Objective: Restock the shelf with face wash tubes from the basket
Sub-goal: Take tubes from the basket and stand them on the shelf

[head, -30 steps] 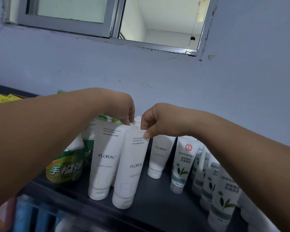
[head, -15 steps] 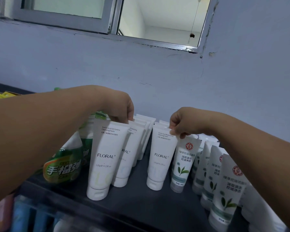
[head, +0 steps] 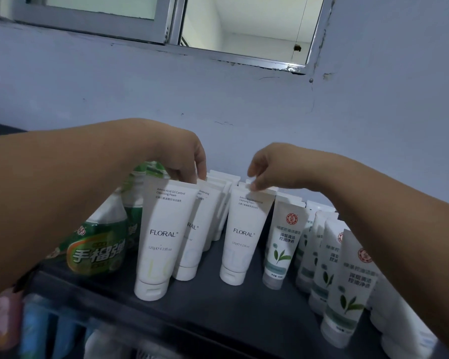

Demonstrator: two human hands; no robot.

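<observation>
Pale wall (head: 244, 99) backs a dark shelf (head: 218, 309) of cap-down tubes. Left hand (head: 182, 156) takes a narrow grip on the flat crimp of the nearer FLORAL tube (head: 163, 229), just right of a green bottle (head: 99, 250). Right hand (head: 272, 167) touches the crimp of the farther FLORAL tube (head: 244, 229), further right; whether it pinches is unclear. Tubes look light, soft and slick, so the stiff crimp seems the surest hold.

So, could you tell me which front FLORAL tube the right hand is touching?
The right FLORAL tube, next to the leaf-print tube; the right hand pinches its top edge.
</observation>
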